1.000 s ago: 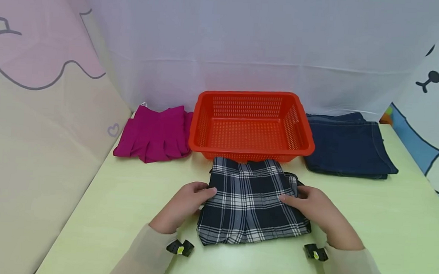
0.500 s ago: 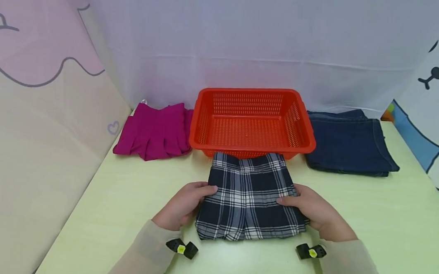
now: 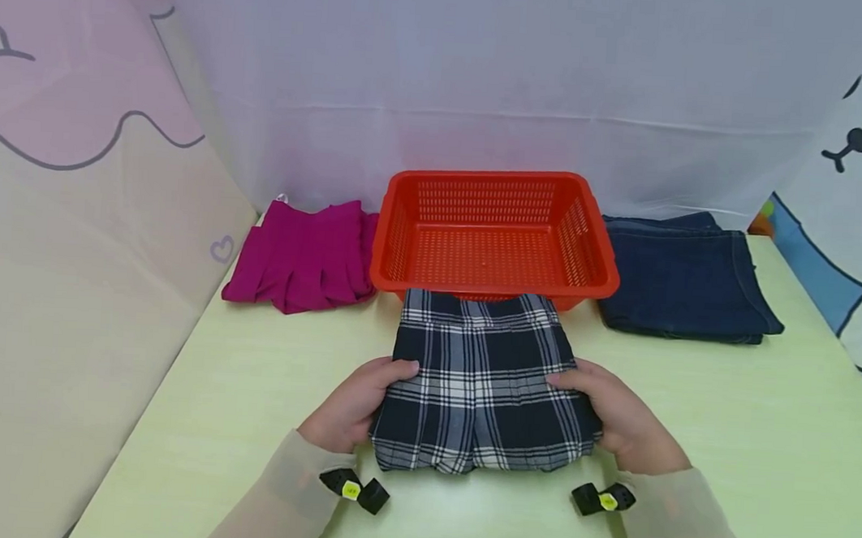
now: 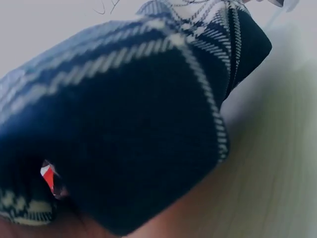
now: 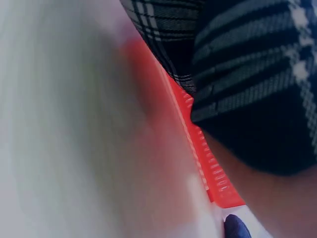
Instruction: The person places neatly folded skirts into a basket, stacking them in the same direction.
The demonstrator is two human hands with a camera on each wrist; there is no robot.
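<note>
A dark navy and white plaid skirt (image 3: 472, 385) is held flat between both hands, its waistband towards the basket. My left hand (image 3: 354, 403) grips its left side, thumb on top and the other fingers hidden under the cloth. On the opposite side my right hand (image 3: 614, 413) grips it the same way. The skirt's folded layers (image 4: 143, 119) fill much of the left wrist view. From the right wrist view, pleated cloth (image 5: 257, 84) hangs above the table, with the red basket (image 5: 218, 181) beyond. In the head view the waistband overlaps the basket's front wall.
The red plastic basket (image 3: 492, 290) stands at the back middle of the pale table (image 3: 246, 446). Left of it lies a folded magenta garment (image 3: 307, 254); right of it, folded dark blue denim (image 3: 686, 282). A white curtain (image 3: 500, 69) hangs behind.
Both hands have raised the plaid skirt and shifted it slightly left and towards the basket. The right hand has moved inward, and the dark fold at the skirt's right side no longer shows.
</note>
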